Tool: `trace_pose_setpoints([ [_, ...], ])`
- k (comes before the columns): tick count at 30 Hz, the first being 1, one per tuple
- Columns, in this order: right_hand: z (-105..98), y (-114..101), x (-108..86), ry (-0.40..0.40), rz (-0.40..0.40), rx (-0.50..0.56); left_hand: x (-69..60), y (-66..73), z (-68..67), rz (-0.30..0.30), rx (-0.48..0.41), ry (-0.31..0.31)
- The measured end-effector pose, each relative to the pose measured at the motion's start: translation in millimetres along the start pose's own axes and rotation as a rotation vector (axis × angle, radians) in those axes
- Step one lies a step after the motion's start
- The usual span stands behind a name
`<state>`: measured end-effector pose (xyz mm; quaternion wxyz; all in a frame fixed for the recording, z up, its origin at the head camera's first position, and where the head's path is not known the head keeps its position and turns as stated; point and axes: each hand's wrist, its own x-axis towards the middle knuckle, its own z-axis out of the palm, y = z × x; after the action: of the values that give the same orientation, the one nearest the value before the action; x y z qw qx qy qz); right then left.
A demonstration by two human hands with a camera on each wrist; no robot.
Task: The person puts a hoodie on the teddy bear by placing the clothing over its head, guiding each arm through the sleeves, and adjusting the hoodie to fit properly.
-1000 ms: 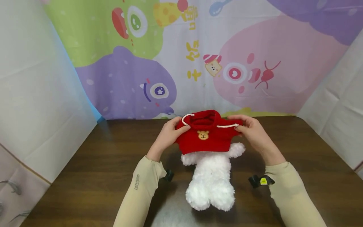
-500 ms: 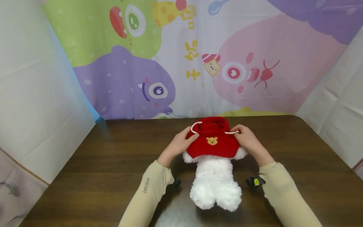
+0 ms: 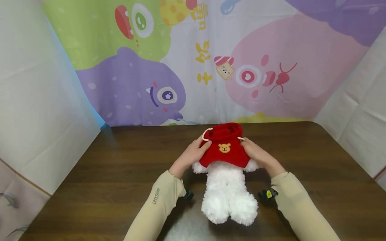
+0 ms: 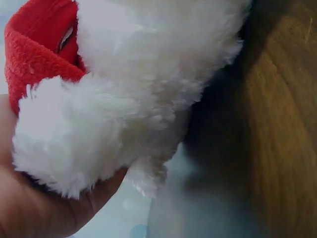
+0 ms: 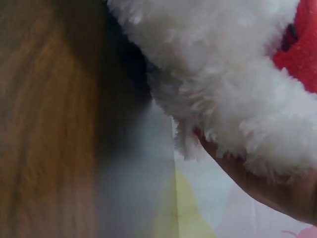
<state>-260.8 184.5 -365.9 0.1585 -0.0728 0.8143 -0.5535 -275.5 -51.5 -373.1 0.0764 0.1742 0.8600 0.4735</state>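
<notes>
Left hand (image 3: 194, 152): clamped on one side of the short-sleeved red fleece hoodie (image 3: 221, 159), thumb in front
Right hand (image 3: 257, 154): gripping its other side, fingers partly hidden
Red hoodie: over the upper body of the fluffy white plush toy (image 3: 227, 190), which lies on the brown wooden tabletop (image 3: 135, 160)
Plush arms: poking out below the hem
Likely step: dressing; spread the hem evenly, avoid trapping fur

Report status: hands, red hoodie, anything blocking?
Left hand, right hand: both gripping red hoodie. Hoodie covering upper part of white plush toy. Nothing visibly blocking.
</notes>
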Motion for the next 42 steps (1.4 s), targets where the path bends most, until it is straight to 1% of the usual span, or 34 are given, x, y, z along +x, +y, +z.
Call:
trace_pose_setpoints([
  [3,9,-2,-0.1,-0.016,0.038,0.045,-4.7,1.5,-6.0,0.035,0.085,0.013],
  [6,19,-5,-0.9,-0.047,0.05,0.063,-10.6,1.8,-13.4,0.042,0.145,0.019],
  [8,26,-6,-1.3,-0.067,0.039,0.058,-14.2,1.6,-18.7,0.05,0.13,-0.002],
  [11,32,-4,-0.7,-0.084,0.022,0.04,-20.2,2.4,-26.5,0.053,0.092,-0.064],
  [13,34,-2,-0.6,-0.084,0.01,0.033,-22.5,2.8,-30.2,0.068,0.087,-0.103],
  [15,35,-1,-0.3,-0.075,0.002,0.023,-23.9,3.2,-32.6,0.073,0.105,-0.126],
  [17,35,-1,-0.3,-0.054,-0.01,0.004,-24.4,3.2,-33.8,0.09,0.13,-0.118],
  [19,35,-2,-0.8,-0.025,-0.01,-0.015,-24.6,2.6,-34.3,0.093,0.143,-0.102],
  [21,35,-3,-1.7,-0.002,-0.014,-0.037,-25.2,1.7,-34.6,0.097,0.163,-0.069],
  [26,36,-7,-4.2,-0.011,-0.035,-0.074,-27.0,-0.1,-35.1,0.088,0.212,0.001],
  [28,36,-8,-5.1,-0.013,-0.042,-0.106,-27.6,0.1,-35.2,0.08,0.222,0.015],
  [29,36,-8,-5.8,0.0,-0.043,-0.139,-28.3,0.6,-35.3,0.069,0.231,0.022],
  [30,36,-9,-6.7,0.021,-0.052,-0.197,-28.9,1.4,-35.3,0.062,0.236,0.026],
  [33,34,-14,-10.3,0.104,-0.112,-0.376,-30.0,3.0,-35.2,0.036,0.272,0.044],
  [35,32,-19,-13.4,0.173,-0.172,-0.464,-30.4,3.6,-35.6,0.026,0.295,0.057],
  [36,30,-21,-15.3,0.21,-0.209,-0.489,-30.5,3.8,-36.0,0.025,0.303,0.061],
  [39,27,-30,-21.5,0.303,-0.33,-0.474,-31.4,4.5,-38.6,0.016,0.302,0.053],
  [42,28,-38,-27.5,0.395,-0.491,-0.494,-34.1,5.3,-43.0,-0.018,0.311,0.026],
])
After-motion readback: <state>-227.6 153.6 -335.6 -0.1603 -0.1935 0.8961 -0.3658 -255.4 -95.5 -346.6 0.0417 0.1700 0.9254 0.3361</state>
